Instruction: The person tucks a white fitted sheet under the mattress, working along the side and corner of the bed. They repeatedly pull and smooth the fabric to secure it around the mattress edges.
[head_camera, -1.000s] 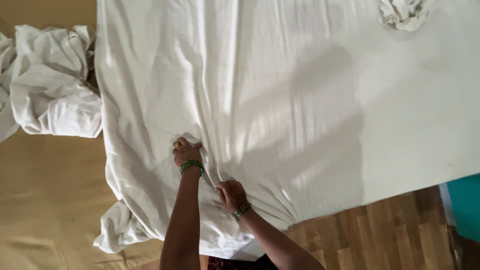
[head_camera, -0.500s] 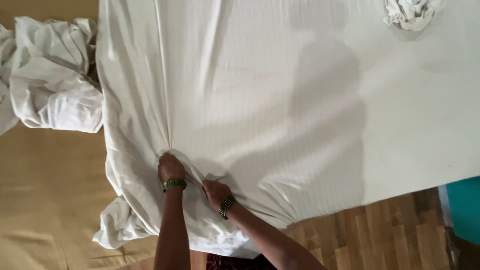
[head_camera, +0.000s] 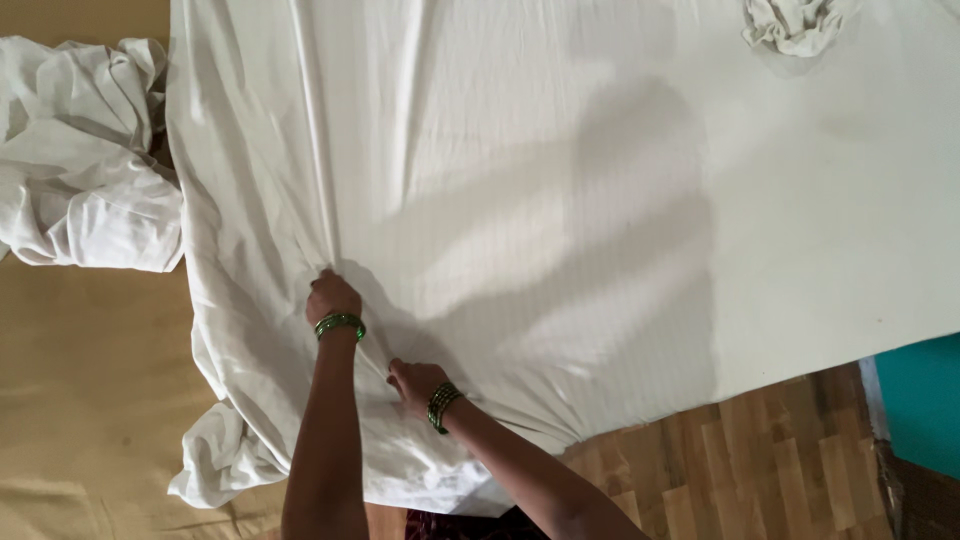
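Head view, looking down on a bed. At the near edge, the right hand presses on the white sheet, fingers curled into a fold of the cloth just inside the bed's near edge; whether the fold is pinched between fingertips cannot be told. A band of green and gold bangles circles its wrist. Slightly farther in and toward the left edge of the bed, the left hand is closed into a fist on a gathered ridge of the sheet, with long creases radiating away from the knuckles toward the far edge; green bangles sit at this wrist too. The two hands lie near each other but apart, both in contact with the cloth.

The sheet covers the whole visible top of the bed. At the near left corner it hangs over and bunches into a loose wad resting on the tan surface beside the bed. A wooden plank floor shows beyond the near right edge, with a teal object at its right.

Farther off, a heap of crumpled white linen lies beside the left edge of the bed. Near the far right corner, a small crumpled white cloth rests on the sheet.
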